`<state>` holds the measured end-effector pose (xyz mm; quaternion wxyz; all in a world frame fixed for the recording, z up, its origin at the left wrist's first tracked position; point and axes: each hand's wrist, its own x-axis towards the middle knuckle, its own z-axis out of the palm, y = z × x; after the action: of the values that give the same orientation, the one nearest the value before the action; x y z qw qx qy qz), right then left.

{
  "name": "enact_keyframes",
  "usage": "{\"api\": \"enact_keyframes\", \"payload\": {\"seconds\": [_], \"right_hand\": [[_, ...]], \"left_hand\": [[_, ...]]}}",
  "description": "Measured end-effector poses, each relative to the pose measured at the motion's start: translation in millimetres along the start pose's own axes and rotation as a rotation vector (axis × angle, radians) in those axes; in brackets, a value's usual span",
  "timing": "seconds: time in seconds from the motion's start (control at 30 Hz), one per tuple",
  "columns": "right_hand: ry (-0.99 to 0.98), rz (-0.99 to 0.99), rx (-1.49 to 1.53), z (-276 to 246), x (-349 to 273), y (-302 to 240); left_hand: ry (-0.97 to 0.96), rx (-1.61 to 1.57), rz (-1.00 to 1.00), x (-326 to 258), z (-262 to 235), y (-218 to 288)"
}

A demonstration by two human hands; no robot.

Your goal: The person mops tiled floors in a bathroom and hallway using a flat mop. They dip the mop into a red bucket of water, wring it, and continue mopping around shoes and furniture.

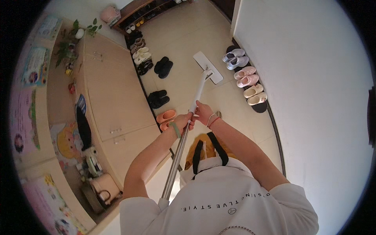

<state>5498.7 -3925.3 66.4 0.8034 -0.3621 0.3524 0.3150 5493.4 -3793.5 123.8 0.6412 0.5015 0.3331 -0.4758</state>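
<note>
A flat mop (pixel 201 84) with a white rectangular head runs from my body out to the tiled floor, its head lying flat ahead of me. My left hand (pixel 184 121) is closed round the pole near the joint between its silver and white parts; a green band circles that wrist. Slightly farther up, my right hand (pixel 203 112) grips the white part, with thin bracelets at the wrist. Part of the fingers of both hands is hidden behind the pole. Black slippers (pixel 163 67) lie on the floor left of the mop head.
Along the left cabinet (pixel 113 78) stand several pairs of shoes, with orange clogs (pixel 166 116) nearest me. Pale sneakers (pixel 235 58), pink shoes (pixel 246 76) and cream clogs (pixel 255 94) line the right wall (pixel 313 98). A shoe rack (pixel 135 9) stands at the far end.
</note>
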Motion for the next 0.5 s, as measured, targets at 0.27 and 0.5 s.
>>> {"api": "enact_keyframes", "payload": {"seconds": [0.27,0.5], "right_hand": [[0.010,-0.064,0.028,37.0,104.3,-141.7],[0.016,-0.137,0.086,50.3,185.2,-246.6]], "left_hand": [[-0.018,0.135,-0.007,140.0,-13.0,184.8],[-0.087,0.275,-0.146,258.5,-7.1,321.0]]}}
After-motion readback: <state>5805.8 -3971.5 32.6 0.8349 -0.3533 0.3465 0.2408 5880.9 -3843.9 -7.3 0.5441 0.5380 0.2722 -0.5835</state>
